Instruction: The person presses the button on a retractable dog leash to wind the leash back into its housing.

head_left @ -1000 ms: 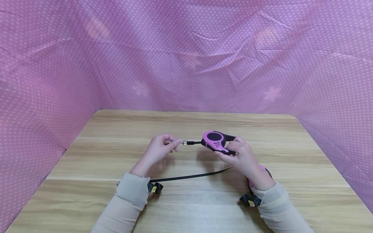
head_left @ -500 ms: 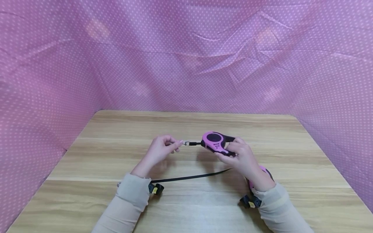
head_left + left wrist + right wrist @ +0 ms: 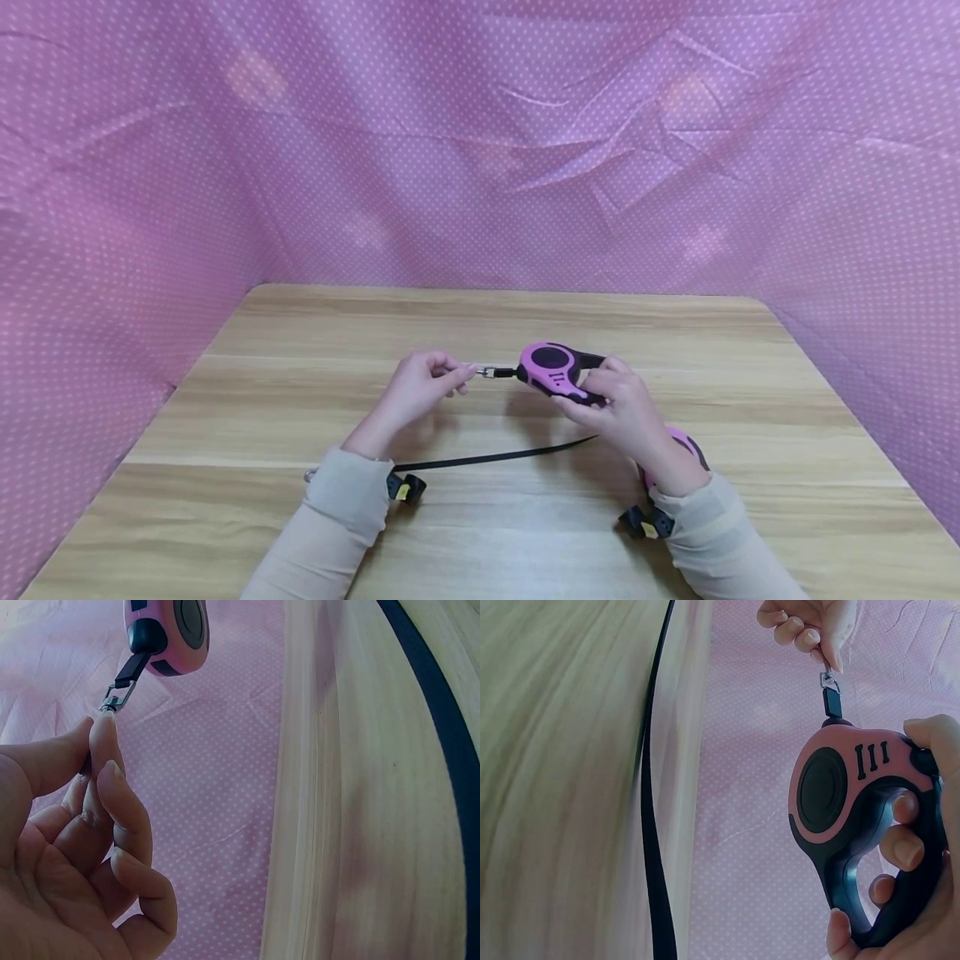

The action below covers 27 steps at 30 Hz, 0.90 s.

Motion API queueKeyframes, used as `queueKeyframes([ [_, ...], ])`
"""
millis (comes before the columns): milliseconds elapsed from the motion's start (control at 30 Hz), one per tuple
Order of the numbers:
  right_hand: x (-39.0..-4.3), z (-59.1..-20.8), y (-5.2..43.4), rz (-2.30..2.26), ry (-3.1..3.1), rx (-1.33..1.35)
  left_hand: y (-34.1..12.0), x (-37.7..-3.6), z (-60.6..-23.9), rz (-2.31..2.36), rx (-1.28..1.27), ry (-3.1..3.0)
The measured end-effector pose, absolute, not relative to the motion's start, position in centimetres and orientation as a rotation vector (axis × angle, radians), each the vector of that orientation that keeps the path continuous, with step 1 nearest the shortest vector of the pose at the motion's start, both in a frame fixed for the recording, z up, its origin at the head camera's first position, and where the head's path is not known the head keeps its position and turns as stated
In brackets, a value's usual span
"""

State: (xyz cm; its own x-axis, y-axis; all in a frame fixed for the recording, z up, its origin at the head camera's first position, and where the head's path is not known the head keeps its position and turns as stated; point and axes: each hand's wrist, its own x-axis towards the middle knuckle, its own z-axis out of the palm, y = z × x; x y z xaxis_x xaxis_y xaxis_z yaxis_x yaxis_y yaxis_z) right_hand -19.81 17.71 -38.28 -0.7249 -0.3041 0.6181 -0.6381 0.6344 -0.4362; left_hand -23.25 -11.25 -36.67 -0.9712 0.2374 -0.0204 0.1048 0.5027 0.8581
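My right hand (image 3: 618,400) grips the black handle of a pink and black retractable dog leash (image 3: 546,367), held above the table. In the right wrist view several fingers curl through the handle loop, and the thumb (image 3: 934,735) lies at the top by a black button. Between thumb and forefinger my left hand (image 3: 416,392) pinches the leash's metal clip (image 3: 112,701). Only a short black strap (image 3: 832,703) shows between clip and casing. The clip's far end is hidden by the fingertips.
A second pink leash (image 3: 684,446) lies on the wooden table (image 3: 495,533), partly behind my right wrist. Its black strap (image 3: 495,457) stretches left across the table, ending near a metal clip (image 3: 310,475) by my left sleeve. Pink dotted cloth (image 3: 480,167) hangs around the table.
My left hand has shifted slightly right with the clip, closer to the casing, and the visible strap has become shorter. The right hand holds the leash almost in place.
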Motion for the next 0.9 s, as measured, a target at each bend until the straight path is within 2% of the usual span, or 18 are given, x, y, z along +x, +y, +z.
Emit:
queueKeyframes([
  [900, -19.78, -38.25, 17.57, 0.873, -2.356, 0.759, -11.08, -23.16, -36.77, 1.463, 0.31, 2.563],
])
